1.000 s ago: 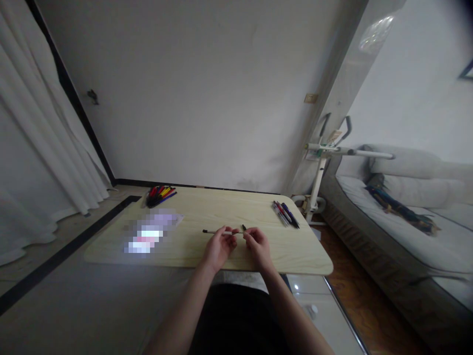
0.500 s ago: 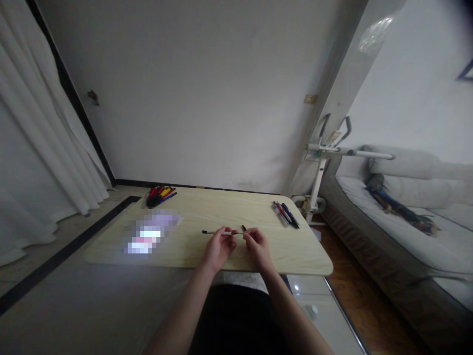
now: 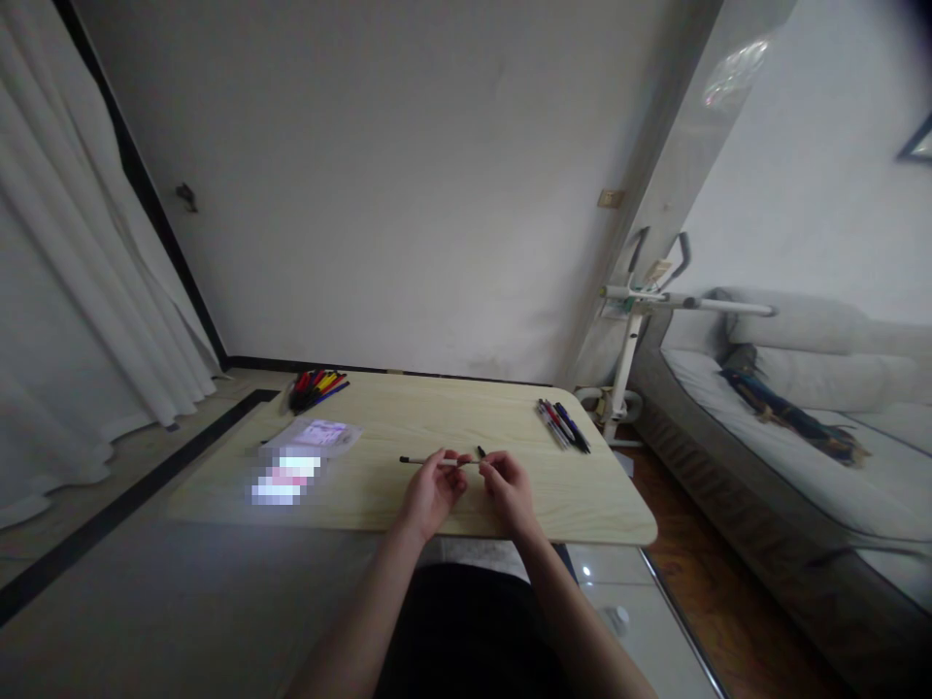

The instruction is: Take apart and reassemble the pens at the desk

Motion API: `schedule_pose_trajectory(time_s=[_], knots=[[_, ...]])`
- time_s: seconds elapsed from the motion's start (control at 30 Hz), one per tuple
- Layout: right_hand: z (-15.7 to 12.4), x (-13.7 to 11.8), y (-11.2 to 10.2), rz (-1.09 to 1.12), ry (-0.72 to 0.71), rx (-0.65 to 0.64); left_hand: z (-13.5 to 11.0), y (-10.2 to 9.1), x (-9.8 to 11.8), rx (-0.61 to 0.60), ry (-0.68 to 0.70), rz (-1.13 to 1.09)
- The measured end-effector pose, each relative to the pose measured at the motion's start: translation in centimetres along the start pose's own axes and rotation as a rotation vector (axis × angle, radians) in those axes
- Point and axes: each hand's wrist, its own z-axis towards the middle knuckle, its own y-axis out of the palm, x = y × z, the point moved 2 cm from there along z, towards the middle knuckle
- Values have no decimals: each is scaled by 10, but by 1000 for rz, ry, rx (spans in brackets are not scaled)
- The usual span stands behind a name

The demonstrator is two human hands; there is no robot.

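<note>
My left hand (image 3: 431,490) pinches a slim pen (image 3: 418,460) that lies level over the pale wooden table (image 3: 364,495), its dark tip pointing left. My right hand (image 3: 510,485) is closed on the pen's right end, where a small dark piece (image 3: 482,451) sticks up above the fingers. Both hands hover near the table's front edge, close together.
A bundle of coloured pens (image 3: 316,387) lies at the table's back left, and several pens (image 3: 563,423) lie at the back right. A flat plastic packet (image 3: 306,445) sits left of the hands. A sofa (image 3: 801,427) and an exercise machine (image 3: 632,320) stand to the right.
The hands and the pen stay nearly still; only the view has shifted slightly.
</note>
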Motion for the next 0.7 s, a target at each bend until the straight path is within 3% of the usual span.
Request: schedule_pose_trajectory(time_s=[0.7], knots=[[0, -1, 0, 57, 12, -4, 3, -3, -1, 2, 33, -69]])
